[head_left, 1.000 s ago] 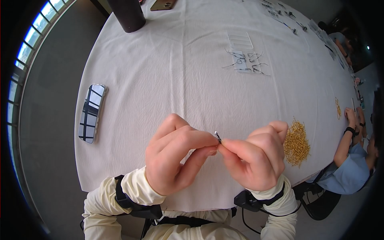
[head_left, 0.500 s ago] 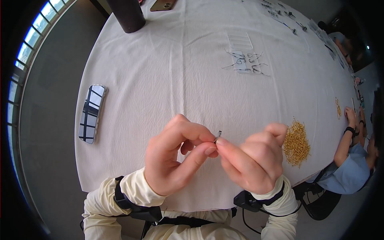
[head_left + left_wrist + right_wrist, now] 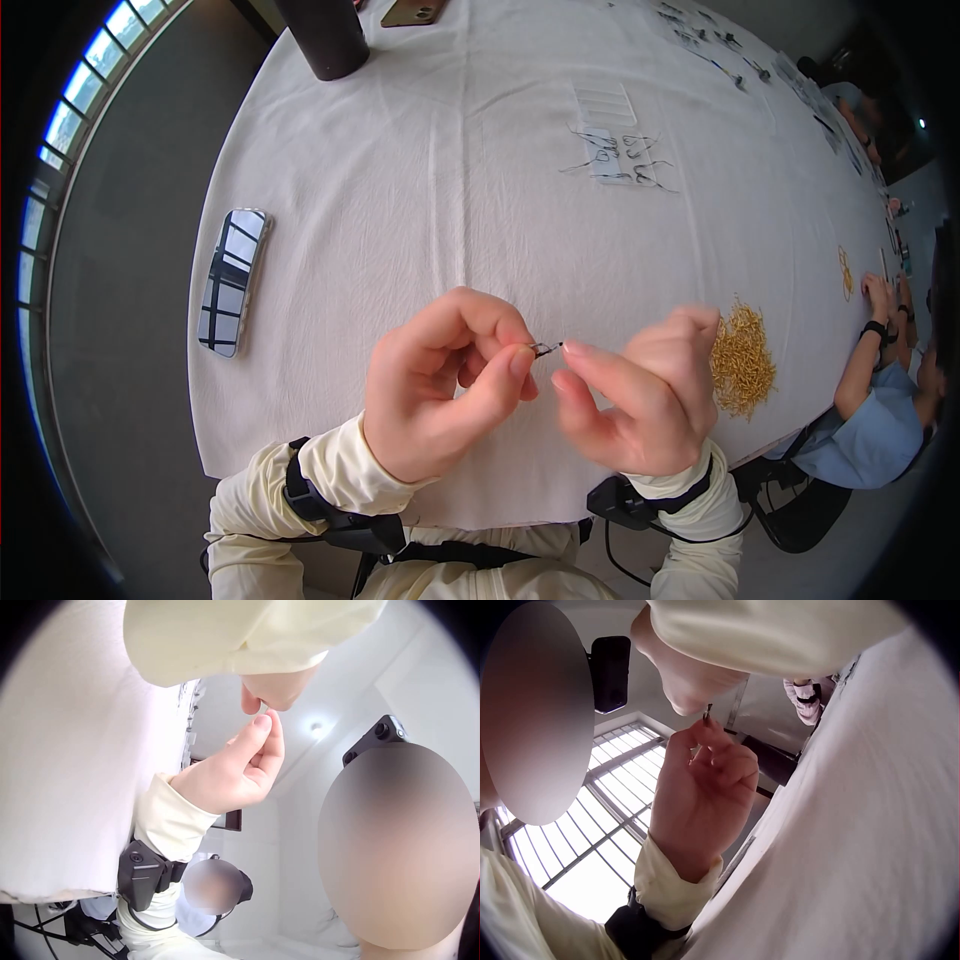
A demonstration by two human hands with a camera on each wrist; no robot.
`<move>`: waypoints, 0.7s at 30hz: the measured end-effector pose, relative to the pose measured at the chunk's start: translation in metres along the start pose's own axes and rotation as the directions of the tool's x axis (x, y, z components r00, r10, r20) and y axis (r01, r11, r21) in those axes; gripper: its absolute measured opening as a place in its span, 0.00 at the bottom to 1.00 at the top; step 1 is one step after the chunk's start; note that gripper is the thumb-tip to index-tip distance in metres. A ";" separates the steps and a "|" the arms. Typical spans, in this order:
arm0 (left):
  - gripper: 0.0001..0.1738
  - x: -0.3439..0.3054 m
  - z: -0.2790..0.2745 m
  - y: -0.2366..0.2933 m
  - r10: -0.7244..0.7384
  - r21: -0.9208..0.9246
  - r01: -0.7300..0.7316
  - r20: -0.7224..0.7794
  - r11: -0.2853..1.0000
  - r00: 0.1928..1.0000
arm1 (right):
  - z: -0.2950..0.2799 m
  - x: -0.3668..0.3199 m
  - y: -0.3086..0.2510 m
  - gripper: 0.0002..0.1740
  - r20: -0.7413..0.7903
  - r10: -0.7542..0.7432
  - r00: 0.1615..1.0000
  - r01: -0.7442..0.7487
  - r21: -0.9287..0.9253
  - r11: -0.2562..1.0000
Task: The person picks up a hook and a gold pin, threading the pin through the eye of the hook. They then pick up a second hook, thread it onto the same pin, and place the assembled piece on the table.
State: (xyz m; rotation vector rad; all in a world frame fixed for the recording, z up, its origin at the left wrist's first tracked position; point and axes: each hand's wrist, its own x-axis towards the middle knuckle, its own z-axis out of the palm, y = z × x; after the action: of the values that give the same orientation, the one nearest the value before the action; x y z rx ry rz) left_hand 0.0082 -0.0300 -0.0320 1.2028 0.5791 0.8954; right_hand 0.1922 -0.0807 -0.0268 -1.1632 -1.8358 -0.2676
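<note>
In the head view, my left hand (image 3: 440,385) pinches a small dark wire-like piece (image 3: 545,349) with a thin loop, likely a fishing hook, between thumb and index finger. Its far end points right and meets the index fingertip of my right hand (image 3: 645,400). The right thumb stands apart below that fingertip, and the other right fingers are bent back. In the right wrist view the piece (image 3: 707,712) sticks up from the left fingertips, close under the right hand (image 3: 690,679). Both hands are above the white tablecloth (image 3: 340,280).
Right of my right hand lies a heap of small gold metal pieces (image 3: 743,360). Farther back is a clear plastic tray (image 3: 605,105) beside several dark hooks with line (image 3: 620,155). A phone (image 3: 232,283) lies left, a dark cup (image 3: 325,40) behind. Another person's arm (image 3: 862,350) rests at right.
The dark piece has turned from nearly upright to pointing right. My right thumb has parted from the index finger, and the right hand has drawn slightly away from the left.
</note>
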 end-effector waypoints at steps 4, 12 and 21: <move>0.04 0.000 0.000 0.003 -0.037 0.000 0.037 -0.026 0.999 0.999 | 0.002 0.004 0.002 0.12 0.186 0.362 0.913 -0.402 0.273 0.874; 0.05 0.002 0.002 0.005 -0.079 0.020 0.080 -0.036 0.997 0.996 | 0.008 0.000 0.008 0.04 0.344 0.453 0.822 -0.565 0.589 0.578; 0.06 0.004 0.002 0.001 -0.025 0.011 0.025 -0.005 1.000 1.000 | 0.006 0.000 0.014 0.02 0.391 0.445 0.805 -0.586 0.635 0.503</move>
State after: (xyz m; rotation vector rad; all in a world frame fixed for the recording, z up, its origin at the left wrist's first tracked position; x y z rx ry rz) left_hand 0.0120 -0.0283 -0.0305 1.2009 0.6021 0.8756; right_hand 0.1998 -0.0701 -0.0337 -1.0813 -1.3851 0.9056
